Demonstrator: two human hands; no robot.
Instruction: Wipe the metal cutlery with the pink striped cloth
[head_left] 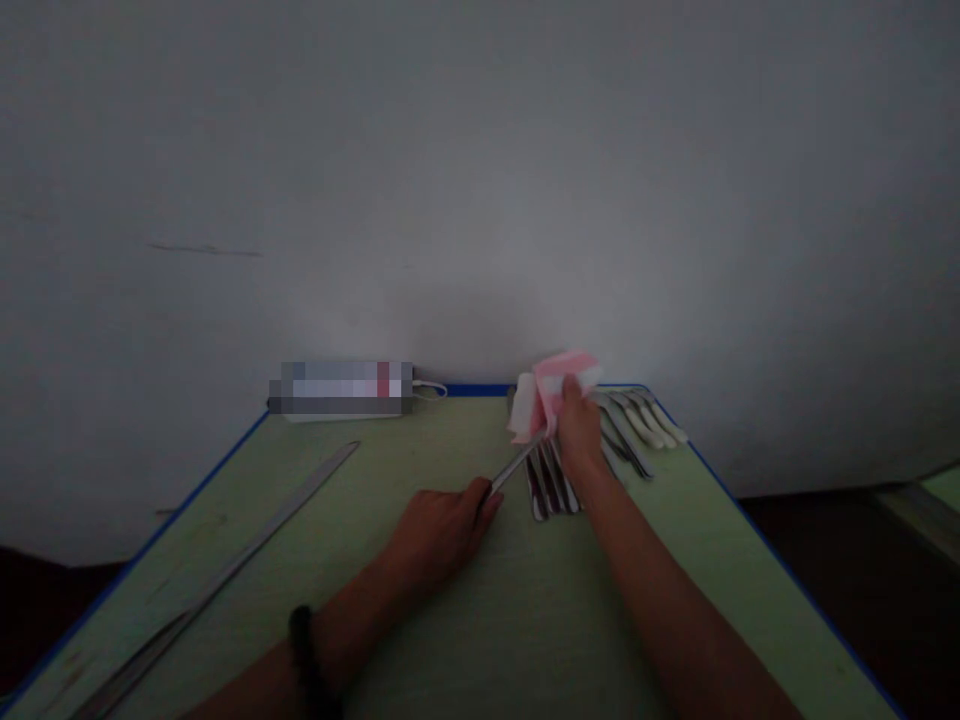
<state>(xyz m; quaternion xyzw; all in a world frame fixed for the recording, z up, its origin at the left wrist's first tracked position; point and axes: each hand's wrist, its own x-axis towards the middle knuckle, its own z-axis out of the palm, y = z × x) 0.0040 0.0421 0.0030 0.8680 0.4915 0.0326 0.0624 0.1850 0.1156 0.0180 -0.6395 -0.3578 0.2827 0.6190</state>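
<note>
Head view: left hand [442,525] is closed on the handle of a metal utensil [514,466], probably a knife, dim light. Right hand [579,428] is clamped on a pink-white cloth [546,395] wrapped around its far end, above the green table [465,620]. More cutlery [553,488] lies just beside. Risk: a slipping cloth bares the edge to the fingers, or a sleeve knocks the pile.
</note>
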